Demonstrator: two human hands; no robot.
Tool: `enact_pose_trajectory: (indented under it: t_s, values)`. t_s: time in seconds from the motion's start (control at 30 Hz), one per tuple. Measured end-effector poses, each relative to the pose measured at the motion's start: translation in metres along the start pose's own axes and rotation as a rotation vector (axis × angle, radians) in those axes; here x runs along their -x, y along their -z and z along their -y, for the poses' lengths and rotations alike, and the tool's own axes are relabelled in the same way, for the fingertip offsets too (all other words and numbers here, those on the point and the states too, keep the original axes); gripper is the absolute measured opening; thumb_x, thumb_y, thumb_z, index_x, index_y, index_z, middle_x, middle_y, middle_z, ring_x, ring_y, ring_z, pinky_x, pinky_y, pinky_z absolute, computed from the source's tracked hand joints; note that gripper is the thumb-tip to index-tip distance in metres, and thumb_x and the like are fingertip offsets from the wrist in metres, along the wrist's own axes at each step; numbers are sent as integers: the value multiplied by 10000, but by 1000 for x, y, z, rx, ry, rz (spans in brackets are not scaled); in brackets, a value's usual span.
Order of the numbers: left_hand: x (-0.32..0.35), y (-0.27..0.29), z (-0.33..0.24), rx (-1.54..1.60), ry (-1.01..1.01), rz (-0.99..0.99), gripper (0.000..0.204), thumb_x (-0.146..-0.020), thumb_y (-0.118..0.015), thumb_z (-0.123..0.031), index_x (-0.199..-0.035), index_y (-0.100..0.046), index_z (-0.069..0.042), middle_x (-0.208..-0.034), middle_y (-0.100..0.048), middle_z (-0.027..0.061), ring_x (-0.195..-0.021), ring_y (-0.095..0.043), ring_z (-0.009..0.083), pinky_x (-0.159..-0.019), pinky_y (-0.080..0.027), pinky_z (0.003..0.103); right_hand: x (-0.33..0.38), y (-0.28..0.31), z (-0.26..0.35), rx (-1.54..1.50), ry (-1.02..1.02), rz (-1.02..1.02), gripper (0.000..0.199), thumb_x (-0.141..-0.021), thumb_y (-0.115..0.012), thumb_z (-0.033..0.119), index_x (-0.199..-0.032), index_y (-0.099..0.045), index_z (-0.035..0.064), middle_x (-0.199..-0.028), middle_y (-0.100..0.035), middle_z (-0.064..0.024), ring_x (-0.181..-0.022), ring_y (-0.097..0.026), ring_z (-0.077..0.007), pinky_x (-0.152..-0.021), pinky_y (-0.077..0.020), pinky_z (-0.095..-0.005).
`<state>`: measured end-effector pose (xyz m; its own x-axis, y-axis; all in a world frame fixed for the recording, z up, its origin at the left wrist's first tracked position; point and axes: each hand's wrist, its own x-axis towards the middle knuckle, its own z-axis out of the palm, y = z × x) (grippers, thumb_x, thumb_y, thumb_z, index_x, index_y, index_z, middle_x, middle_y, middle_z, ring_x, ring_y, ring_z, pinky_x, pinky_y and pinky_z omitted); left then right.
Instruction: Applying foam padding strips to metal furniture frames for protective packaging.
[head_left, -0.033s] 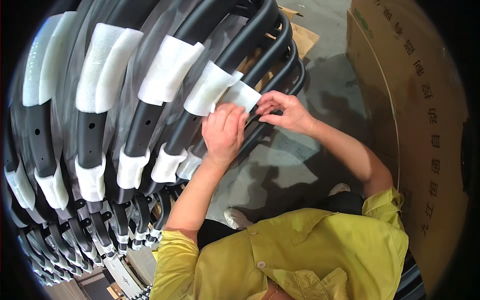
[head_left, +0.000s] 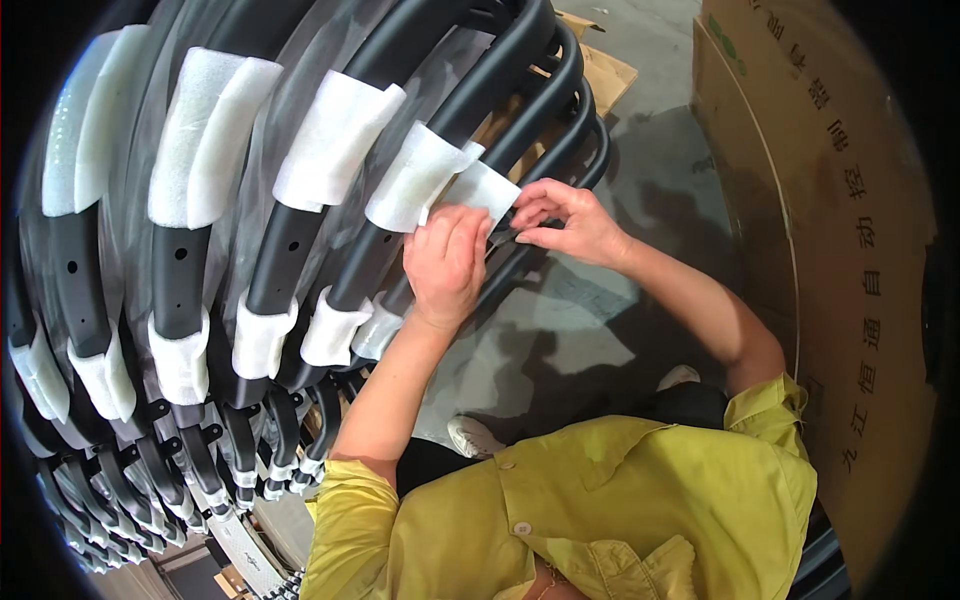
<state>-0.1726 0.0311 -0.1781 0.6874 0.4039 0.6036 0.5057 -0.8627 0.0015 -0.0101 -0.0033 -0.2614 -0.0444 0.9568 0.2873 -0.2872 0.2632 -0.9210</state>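
A small white foam sheet (head_left: 483,187) lies against a black curved tube (head_left: 519,136) in the row. My left hand (head_left: 445,262) is closed over the sheet's lower edge, its fingertips bunched together and partly hiding it. On the other side, my right hand (head_left: 575,222) has curled fingers and a thumb closed at the sheet's right corner. The tube behind the fingers is mostly covered by my hands. Just left of the sheet, a white foam wrap (head_left: 412,178) surrounds the neighbouring tube.
Several more black tubes with foam wraps (head_left: 335,140) and clear plastic film stand in a row to the left. More wrapped tube ends (head_left: 200,460) sit lower left. A tall brown cardboard box (head_left: 800,200) rises at the right. Grey floor (head_left: 590,310) shows between.
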Motion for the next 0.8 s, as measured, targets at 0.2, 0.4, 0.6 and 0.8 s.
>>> enact_pose_trajectory:
  t_s: [0.2,0.4,0.6,0.8]
  values:
    - [0,-10,2,29,37,-75,290,-692,-605,28,-971,-552,-31,-854,-565,102,-767,-555,259,-666,-443,324,-3,7,-2,253,68,88,131,-703,-609,-16,-831,-578,-6,-833,-592,-69,-786,-572,-148,-698,-465,-258]
    - [-2,-8,-2,-49,208,-14,310,-750,-601,-91,-1041,-528,-12,-972,-560,165,-861,-555,313,-739,-446,347,1,5,2,332,244,81,75,-676,-622,-12,-748,-602,-4,-852,-596,-90,-770,-568,-195,-674,-468,-279]
    - [-2,-4,-1,-166,416,139,363,-778,-580,-241,-1067,-506,-35,-985,-558,165,-870,-552,315,-736,-441,364,0,-6,20,620,547,-15,117,-639,-644,19,-739,-585,23,-896,-585,-69,-814,-540,-231,-682,-456,-313]
    - [3,-2,1,-58,449,213,391,-773,-557,-189,-1123,-452,-54,-1012,-542,173,-878,-541,336,-738,-438,376,-45,-15,44,734,673,9,110,-653,-639,88,-725,-567,46,-900,-557,-27,-885,-489,-252,-778,-376,-348]
